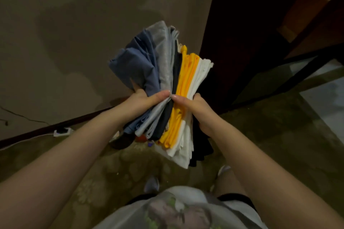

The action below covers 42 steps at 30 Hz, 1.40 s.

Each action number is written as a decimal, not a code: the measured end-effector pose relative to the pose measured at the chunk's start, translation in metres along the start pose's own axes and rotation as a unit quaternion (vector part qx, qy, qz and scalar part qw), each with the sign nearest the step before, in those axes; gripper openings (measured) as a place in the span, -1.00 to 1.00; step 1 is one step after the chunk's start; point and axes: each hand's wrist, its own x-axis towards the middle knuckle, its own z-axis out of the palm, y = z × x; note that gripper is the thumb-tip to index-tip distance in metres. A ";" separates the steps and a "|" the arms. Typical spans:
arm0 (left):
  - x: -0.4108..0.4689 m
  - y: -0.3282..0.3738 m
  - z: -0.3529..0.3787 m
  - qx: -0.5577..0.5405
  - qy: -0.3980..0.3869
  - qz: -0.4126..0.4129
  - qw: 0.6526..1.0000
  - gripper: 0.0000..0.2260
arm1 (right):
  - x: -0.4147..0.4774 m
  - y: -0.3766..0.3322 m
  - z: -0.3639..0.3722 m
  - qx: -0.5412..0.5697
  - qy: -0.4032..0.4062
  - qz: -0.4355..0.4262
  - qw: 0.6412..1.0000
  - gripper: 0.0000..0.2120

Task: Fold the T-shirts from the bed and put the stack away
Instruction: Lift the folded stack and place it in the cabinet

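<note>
The thumbs (161, 95) of both hands lie pressed across the near edge of the stack (167, 69) and meet at its middle. The other fingers curl behind it, mostly out of sight. We read the left hand (147, 98) and right hand (193, 107) as each clamped on the stack from its own side. Held on edge in the air before the body, the stack shows blue, grey, dark, yellow, white and black layers, all folded. We judge the folding finished and the putting-away left to do, as no shelf or drawer appears. Outward from the stack, the left forearm (83, 141) and right forearm (251, 147) converge from the lower corners. A dark opening (260, 33) stands right of the stack, the patterned floor (270, 126) lies beneath it, and a white power strip (62, 132) sits to its lower left.
</note>
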 end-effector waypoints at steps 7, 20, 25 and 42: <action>0.026 0.053 0.113 -0.065 0.078 -0.055 0.993 0.34 | 0.031 -0.003 -0.128 -0.062 -0.084 0.008 0.994 -0.11; 0.057 0.136 0.226 -0.036 0.105 -0.080 0.991 0.36 | 0.039 -0.013 -0.289 -0.096 -0.136 0.009 0.986 -0.24; 0.044 0.192 0.284 -0.070 0.141 -0.122 0.980 0.35 | 0.040 -0.020 -0.352 -0.150 -0.166 -0.010 0.975 -0.06; 0.004 0.344 0.545 -0.175 0.200 -0.102 0.959 0.10 | -0.006 0.006 -0.627 -0.224 -0.259 -0.036 0.939 0.37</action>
